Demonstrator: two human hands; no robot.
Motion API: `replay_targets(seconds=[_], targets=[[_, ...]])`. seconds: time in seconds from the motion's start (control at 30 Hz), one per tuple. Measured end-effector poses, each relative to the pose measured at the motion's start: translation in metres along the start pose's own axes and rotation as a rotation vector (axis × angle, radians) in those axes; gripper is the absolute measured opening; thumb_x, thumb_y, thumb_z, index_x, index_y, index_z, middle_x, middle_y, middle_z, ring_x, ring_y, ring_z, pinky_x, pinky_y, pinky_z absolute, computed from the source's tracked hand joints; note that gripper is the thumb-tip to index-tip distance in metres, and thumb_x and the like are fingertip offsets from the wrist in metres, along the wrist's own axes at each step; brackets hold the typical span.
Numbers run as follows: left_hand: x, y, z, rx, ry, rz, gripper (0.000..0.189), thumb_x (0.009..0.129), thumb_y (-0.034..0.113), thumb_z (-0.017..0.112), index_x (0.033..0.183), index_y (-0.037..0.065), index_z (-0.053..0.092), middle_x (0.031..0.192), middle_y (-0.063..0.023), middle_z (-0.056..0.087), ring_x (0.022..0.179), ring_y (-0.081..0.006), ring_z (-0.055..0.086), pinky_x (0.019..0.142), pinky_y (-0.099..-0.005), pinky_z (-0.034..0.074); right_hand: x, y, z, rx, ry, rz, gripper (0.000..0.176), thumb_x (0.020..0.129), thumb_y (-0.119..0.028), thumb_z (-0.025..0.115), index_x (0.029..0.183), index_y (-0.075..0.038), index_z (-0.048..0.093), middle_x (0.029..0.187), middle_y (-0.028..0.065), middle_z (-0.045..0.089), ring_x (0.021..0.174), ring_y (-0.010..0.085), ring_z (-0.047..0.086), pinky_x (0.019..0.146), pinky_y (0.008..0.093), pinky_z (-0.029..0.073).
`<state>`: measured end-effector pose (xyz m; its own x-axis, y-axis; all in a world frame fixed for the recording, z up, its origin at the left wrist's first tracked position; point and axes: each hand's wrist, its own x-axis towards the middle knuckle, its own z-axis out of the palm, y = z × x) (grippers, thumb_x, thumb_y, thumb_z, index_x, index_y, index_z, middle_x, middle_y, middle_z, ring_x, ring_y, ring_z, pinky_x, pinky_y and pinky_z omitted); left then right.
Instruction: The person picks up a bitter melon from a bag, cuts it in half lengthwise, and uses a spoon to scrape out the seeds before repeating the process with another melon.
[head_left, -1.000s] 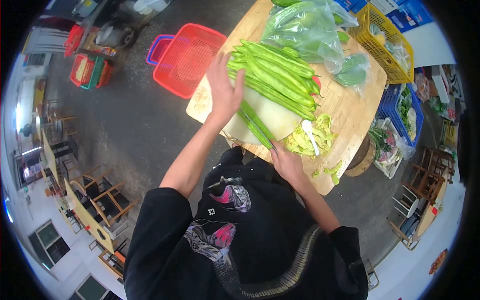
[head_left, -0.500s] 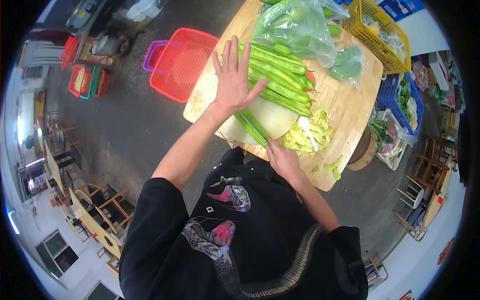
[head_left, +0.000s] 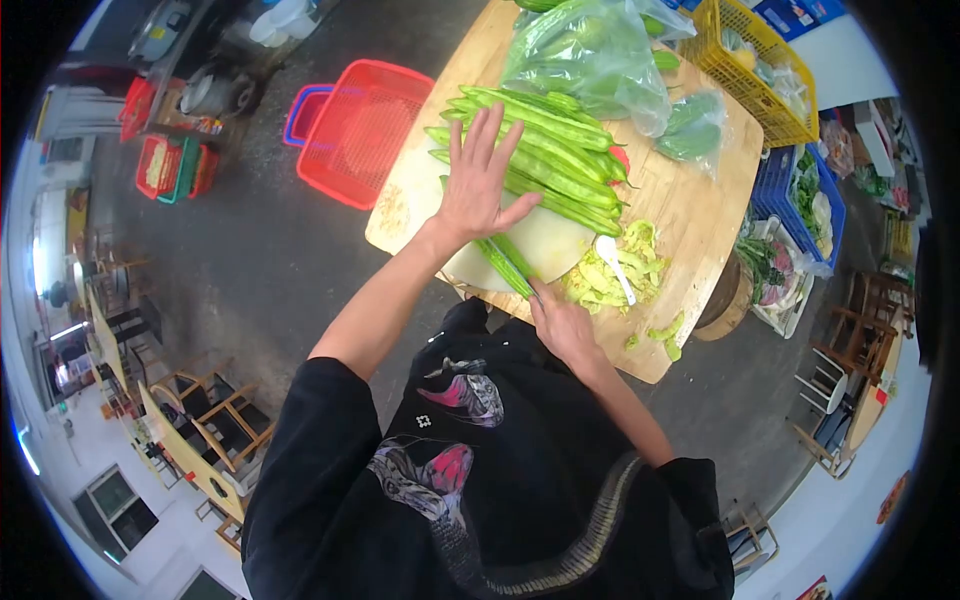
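My left hand [head_left: 478, 185] lies flat with fingers spread on a pile of long green ridged pods [head_left: 565, 165], which rests across a white cutting board [head_left: 553, 243] on a wooden table [head_left: 700, 215]. Two of the pods [head_left: 505, 262] stick out toward me over the board's near edge. My right hand [head_left: 562, 322] is closed at their near ends; what else it holds is hidden. Pale green peelings [head_left: 600, 280] are heaped right of the board, with a white utensil [head_left: 615, 264] lying on them.
A clear bag of green vegetables [head_left: 590, 55] sits at the table's far side. A red basket [head_left: 360, 130] stands on the floor to the left. A yellow crate [head_left: 775, 85] and a blue crate [head_left: 795, 200] are on the right. Wooden chairs [head_left: 215, 410] stand at lower left.
My left hand went from raised on edge to flat on the pile and has drawn several pods leftward over the board. My right hand has stayed at the pods' near ends.
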<state>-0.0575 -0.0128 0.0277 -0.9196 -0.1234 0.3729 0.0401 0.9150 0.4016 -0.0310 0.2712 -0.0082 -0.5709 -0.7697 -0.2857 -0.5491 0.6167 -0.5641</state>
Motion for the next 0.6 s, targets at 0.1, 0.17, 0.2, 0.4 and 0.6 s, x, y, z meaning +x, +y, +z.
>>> replay_targets(seconds=[0.1, 0.17, 0.2, 0.4, 0.6], targets=[[-0.008, -0.016, 0.019, -0.014, -0.062, -0.035, 0.099, 0.097, 0.053, 0.067, 0.17, 0.005, 0.021, 0.175, -0.0313, 0.013, 0.163, -0.0482, 0.016, 0.129, -0.0675, 0.007, 0.005, -0.006, 0.004, -0.022, -0.029, 0.021, 0.044, 0.109, -0.033, 0.057, 0.148, -0.013, 0.058, 0.069, 0.023, 0.07, 0.063, 0.0441, 0.071, 0.061, 0.0563, 0.058], [-0.003, -0.022, 0.031, -0.044, -0.069, -0.052, 0.097, 0.097, 0.051, 0.068, 0.17, 0.005, 0.023, 0.175, -0.0306, 0.014, 0.163, -0.0473, 0.017, 0.13, -0.0657, 0.01, 0.005, -0.007, 0.002, -0.033, 0.001, 0.035, 0.044, 0.109, -0.033, 0.057, 0.148, -0.013, 0.058, 0.07, 0.023, 0.071, 0.064, 0.0445, 0.072, 0.062, 0.0565, 0.058], [0.0, -0.023, 0.032, -0.058, -0.064, -0.057, 0.096, 0.098, 0.05, 0.068, 0.169, 0.005, 0.023, 0.175, -0.0301, 0.015, 0.162, -0.0469, 0.018, 0.13, -0.0648, 0.011, 0.005, -0.007, 0.002, -0.037, 0.014, 0.039, 0.045, 0.109, -0.033, 0.057, 0.148, -0.013, 0.058, 0.071, 0.023, 0.071, 0.065, 0.0446, 0.072, 0.063, 0.0567, 0.058], [-0.016, -0.021, 0.023, -0.078, 0.133, -0.144, 0.072, 0.099, 0.033, 0.071, 0.159, 0.004, 0.043, 0.169, -0.0287, 0.03, 0.157, -0.046, 0.03, 0.13, -0.0602, 0.018, 0.005, -0.004, 0.007, -0.043, 0.039, 0.003, 0.045, 0.109, -0.034, 0.056, 0.148, -0.012, 0.057, 0.072, 0.0236, 0.071, 0.067, 0.046, 0.072, 0.064, 0.0576, 0.058], [-0.096, -0.031, 0.035, -0.401, 0.414, -0.988, 0.046, 0.102, 0.017, 0.069, 0.142, -0.003, 0.056, 0.138, -0.0238, 0.06, 0.121, -0.0341, 0.063, 0.105, -0.0426, 0.051, 0.004, -0.005, 0.004, -0.002, -0.004, 0.037, 0.046, 0.109, -0.035, 0.056, 0.15, -0.014, 0.056, 0.071, 0.0239, 0.07, 0.066, 0.0453, 0.072, 0.063, 0.0573, 0.058]])
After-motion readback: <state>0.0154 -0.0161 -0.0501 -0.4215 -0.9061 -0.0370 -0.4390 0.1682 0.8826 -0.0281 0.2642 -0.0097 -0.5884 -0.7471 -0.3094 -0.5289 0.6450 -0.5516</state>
